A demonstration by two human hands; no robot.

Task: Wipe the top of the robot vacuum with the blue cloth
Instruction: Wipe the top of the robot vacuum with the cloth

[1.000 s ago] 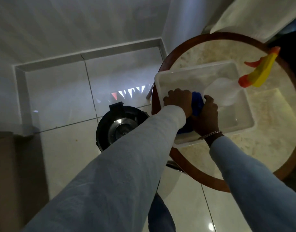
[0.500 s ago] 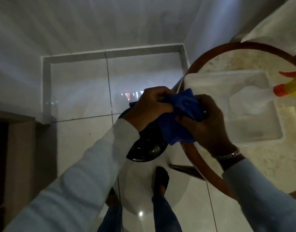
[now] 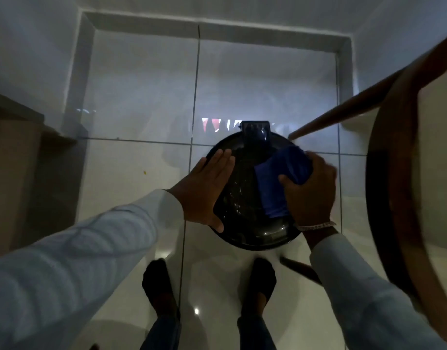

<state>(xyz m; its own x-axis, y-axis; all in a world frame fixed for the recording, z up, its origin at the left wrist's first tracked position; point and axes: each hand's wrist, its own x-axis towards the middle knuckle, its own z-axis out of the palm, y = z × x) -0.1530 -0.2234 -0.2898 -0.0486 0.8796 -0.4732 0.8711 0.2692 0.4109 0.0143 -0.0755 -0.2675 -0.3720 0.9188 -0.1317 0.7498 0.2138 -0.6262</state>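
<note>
A round black robot vacuum (image 3: 245, 198) sits on the tiled floor just ahead of my feet. My left hand (image 3: 204, 190) lies flat and open on its left edge, fingers together and stretched out. My right hand (image 3: 310, 193) grips a bunched blue cloth (image 3: 280, 180) and presses it onto the right half of the vacuum's glossy top. The cloth hides part of the lid; a small raised black part (image 3: 255, 131) shows at the vacuum's far edge.
A round wooden-rimmed table (image 3: 394, 198) stands close on the right, one of its legs (image 3: 343, 114) slanting over the floor near the vacuum. Walls with a grey skirting (image 3: 204, 26) close the corner ahead. A brown cabinet (image 3: 12, 160) stands at left. My feet (image 3: 161, 286) are just behind the vacuum.
Both hands lifted the blue cloth out of the white tray on the table and came down to the vacuum. The left hand let go of the cloth and now rests flat on the vacuum.
</note>
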